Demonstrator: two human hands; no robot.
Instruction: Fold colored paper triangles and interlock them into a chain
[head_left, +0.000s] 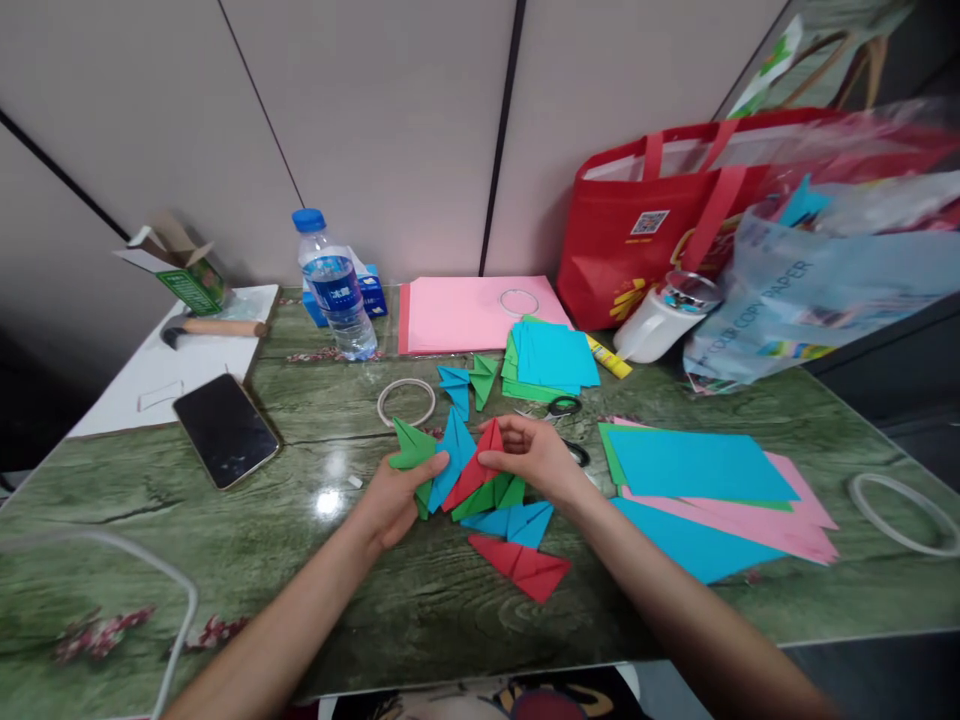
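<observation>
My left hand [397, 495] is closed on a green folded paper piece [412, 445] joined or held together with a blue folded paper piece [454, 455], its thumb across the blue one. Between the thumb and fingers of my right hand [529, 455] is a red folded paper piece [480, 465], which lies against the blue one. Whether these pieces interlock, I cannot tell. Just below lie a green folded piece [499, 495], a blue folded piece [517, 523] and a red folded piece [521, 567]. Beyond my hands are a small blue folded piece [456, 385] and a green one [484, 378].
Scissors [562, 407] lie partly behind my right hand. Around them are square sheets [555, 355], coloured paper [697, 465], pink sheets [465, 310] and a tape roll [406, 402]. A water bottle [337, 290], phone [226, 430], hammer [214, 328], white mug [656, 320] and red bag [615, 230] stand or lie further out.
</observation>
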